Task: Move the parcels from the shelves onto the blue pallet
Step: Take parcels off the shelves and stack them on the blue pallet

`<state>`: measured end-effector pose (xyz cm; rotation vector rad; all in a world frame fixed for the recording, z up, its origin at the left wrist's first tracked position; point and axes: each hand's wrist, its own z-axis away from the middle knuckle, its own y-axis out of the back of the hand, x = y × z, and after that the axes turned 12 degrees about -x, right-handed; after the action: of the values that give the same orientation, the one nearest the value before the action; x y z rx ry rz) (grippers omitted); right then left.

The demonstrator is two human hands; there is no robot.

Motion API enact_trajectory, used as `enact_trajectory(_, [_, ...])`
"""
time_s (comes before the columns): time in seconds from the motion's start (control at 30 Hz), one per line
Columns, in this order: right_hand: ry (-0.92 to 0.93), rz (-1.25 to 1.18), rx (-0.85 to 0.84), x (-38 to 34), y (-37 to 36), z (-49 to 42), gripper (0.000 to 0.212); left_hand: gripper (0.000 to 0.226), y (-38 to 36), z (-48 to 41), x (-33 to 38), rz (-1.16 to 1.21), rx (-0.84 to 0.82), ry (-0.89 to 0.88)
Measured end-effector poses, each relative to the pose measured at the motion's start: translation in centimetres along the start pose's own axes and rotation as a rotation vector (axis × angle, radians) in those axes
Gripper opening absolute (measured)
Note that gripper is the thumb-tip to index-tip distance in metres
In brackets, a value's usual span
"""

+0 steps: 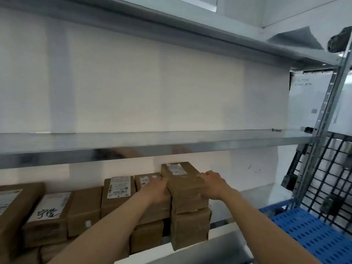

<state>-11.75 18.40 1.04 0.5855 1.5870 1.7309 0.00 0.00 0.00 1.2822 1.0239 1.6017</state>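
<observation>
Several brown cardboard parcels with white labels stand in a row on a lower metal shelf. At the right end of the row, one brown parcel [183,184] sits on top of another parcel [190,227]. My left hand [156,189] grips the top parcel's left side and my right hand [211,184] grips its right side, fingers curled over the top edges. The blue pallet [308,231] with its perforated deck lies on the floor at the lower right, beyond the shelf's upright.
An empty metal shelf [152,143] runs across just above the parcels. A slotted steel upright [323,119] stands at the right, with a black wire cage [323,178] behind it. More labelled parcels [47,212] fill the shelf to the left.
</observation>
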Motion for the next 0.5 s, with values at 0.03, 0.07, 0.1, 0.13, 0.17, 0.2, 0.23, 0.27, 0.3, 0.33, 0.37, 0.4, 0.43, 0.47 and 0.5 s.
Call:
enact_trajectory(0.03, [-0.006, -0.015, -0.016, 0.9, 0.1, -0.4, 0.07, 0.068, -0.1, -0.7, 0.6, 0.031, -0.021, 0.005])
enact_trajectory(0.07, [-0.006, -0.027, -0.025, 1.7, 0.2, -0.9, 0.074, 0.076, -0.3, -1.5, 1.1, 0.065, -0.033, 0.019])
enact_trajectory(0.1, [0.0, -0.04, -0.051, 2.4, 0.2, -1.5, 0.079, 0.082, -0.5, -2.1, 1.4, 0.097, -0.048, 0.037])
enact_trajectory(0.13, [0.007, -0.059, -0.085, 3.1, 0.3, -2.1, 0.083, 0.086, -0.7, -2.5, 1.7, 0.129, -0.054, 0.051])
enact_trajectory(0.17, [0.023, -0.075, -0.127, 3.7, 0.3, -2.9, 0.088, 0.089, -1.0, -3.2, 2.0, 0.17, -0.061, 0.066])
enact_trajectory(0.2, [0.046, -0.092, -0.169, 4.1, 0.1, -3.5, 0.092, 0.089, -1.4, -3.8, 2.2, 0.209, -0.062, 0.074])
enact_trajectory(0.23, [0.07, -0.108, -0.205, 4.6, 0.1, -4.0, 0.094, 0.088, -1.8, -4.3, 2.3, 0.248, -0.056, 0.077])
enact_trajectory(0.27, [0.101, -0.114, -0.225, 5.1, -0.1, -4.7, 0.095, 0.086, -2.1, -4.7, 2.5, 0.282, -0.037, 0.084])
enact_trajectory(0.3, [0.126, -0.124, -0.233, 5.3, -0.3, -5.1, 0.094, 0.085, -2.5, -4.9, 2.6, 0.313, -0.034, 0.092])
enact_trajectory(0.33, [0.147, -0.133, -0.232, 5.3, -0.4, -5.4, 0.093, 0.086, -2.8, -5.0, 2.7, 0.338, -0.034, 0.103])
enact_trajectory(0.37, [0.167, -0.145, -0.241, 5.4, -0.7, -5.8, 0.093, 0.088, -3.2, -5.3, 2.8, 0.35, -0.041, 0.123])
enact_trajectory(0.4, [0.184, -0.157, -0.256, 5.5, -1.1, -6.2, 0.093, 0.09, -3.5, -5.5, 3.0, 0.349, -0.047, 0.143])
enact_trajectory(0.43, [0.198, -0.163, -0.273, 5.6, -1.4, -6.5, 0.094, 0.092, -3.7, -5.8, 3.1, 0.337, -0.048, 0.163])
enact_trajectory(0.47, [0.21, -0.172, -0.289, 5.6, -1.7, -6.8, 0.094, 0.094, -3.8, -6.0, 3.1, 0.327, -0.043, 0.183])
enact_trajectory(0.5, [0.221, -0.188, -0.298, 5.5, -1.9, -7.1, 0.094, 0.094, -3.9, -6.2, 3.0, 0.318, -0.038, 0.2])
